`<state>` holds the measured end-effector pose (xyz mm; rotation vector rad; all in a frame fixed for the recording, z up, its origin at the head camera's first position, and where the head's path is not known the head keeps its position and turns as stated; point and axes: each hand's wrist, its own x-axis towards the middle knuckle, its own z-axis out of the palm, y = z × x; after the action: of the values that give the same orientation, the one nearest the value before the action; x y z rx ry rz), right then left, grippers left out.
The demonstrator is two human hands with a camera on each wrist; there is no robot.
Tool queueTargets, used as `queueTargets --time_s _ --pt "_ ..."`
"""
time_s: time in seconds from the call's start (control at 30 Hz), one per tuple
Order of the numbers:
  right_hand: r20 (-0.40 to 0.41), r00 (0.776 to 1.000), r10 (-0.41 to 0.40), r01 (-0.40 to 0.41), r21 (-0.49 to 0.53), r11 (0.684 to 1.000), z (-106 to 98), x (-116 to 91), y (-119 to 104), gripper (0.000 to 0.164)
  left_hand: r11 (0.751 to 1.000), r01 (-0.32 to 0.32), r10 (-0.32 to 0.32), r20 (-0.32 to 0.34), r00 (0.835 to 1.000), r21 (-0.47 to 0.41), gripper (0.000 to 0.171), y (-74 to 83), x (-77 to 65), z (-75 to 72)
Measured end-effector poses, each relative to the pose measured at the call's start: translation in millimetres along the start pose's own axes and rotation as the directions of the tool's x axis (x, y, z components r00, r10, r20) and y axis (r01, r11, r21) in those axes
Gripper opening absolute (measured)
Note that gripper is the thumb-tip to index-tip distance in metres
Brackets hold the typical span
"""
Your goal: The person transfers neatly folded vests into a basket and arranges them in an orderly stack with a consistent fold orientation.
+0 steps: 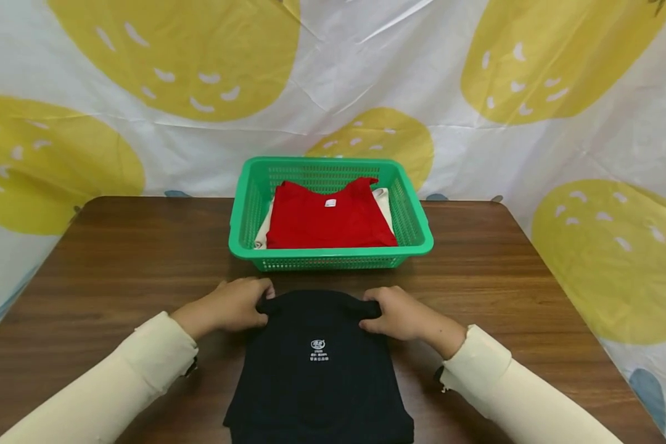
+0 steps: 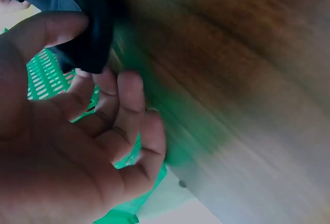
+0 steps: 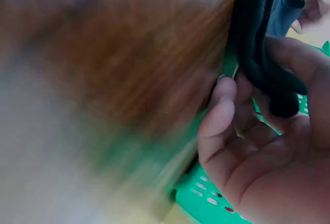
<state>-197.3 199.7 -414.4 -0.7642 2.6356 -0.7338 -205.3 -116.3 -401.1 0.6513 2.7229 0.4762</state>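
Observation:
A black garment (image 1: 322, 376) with a small white printed label near its top edge lies on the table in front of the person. At its upper left corner the left hand (image 1: 235, 305) pinches the cloth, and the right hand (image 1: 402, 313) pinches the upper right corner. In the left wrist view the thumb lies over the dark cloth (image 2: 87, 43) with the fingertips beneath. The right wrist view shows a folded edge of the black cloth (image 3: 263, 53) between thumb and fingers. The garment's lower end runs out of the head view.
Just beyond the garment stands a green plastic basket (image 1: 333, 252) with a folded red garment (image 1: 327, 222) in it, lying on cream cloth (image 1: 263, 231). The brown wooden table (image 1: 144, 259) meets a white curtain (image 1: 200, 154) with yellow fruit prints behind.

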Motion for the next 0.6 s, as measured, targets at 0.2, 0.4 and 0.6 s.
queueTargets --time_s 0.2,0.4,0.6 --pt "-0.044 0.999 0.019 -0.007 0.269 0.963 2.5 -14.3 2.8 0.019 0.972 -0.045 0.034 -0.048 0.998 -0.231 0.023 -5.4 -6.4 3.0" --pt "-0.021 0.998 0.055 -0.039 0.475 0.879 8.1 -26.2 3.3 0.028 0.866 -0.052 0.029 -0.053 0.998 -0.497 0.039 -9.6 -19.4 7.9" --pt "0.129 0.991 0.034 -0.102 0.566 0.818 11.6 -34.9 1.3 0.027 0.616 0.077 0.02 0.113 0.993 -0.784 0.064 -13.4 -32.6 16.5"
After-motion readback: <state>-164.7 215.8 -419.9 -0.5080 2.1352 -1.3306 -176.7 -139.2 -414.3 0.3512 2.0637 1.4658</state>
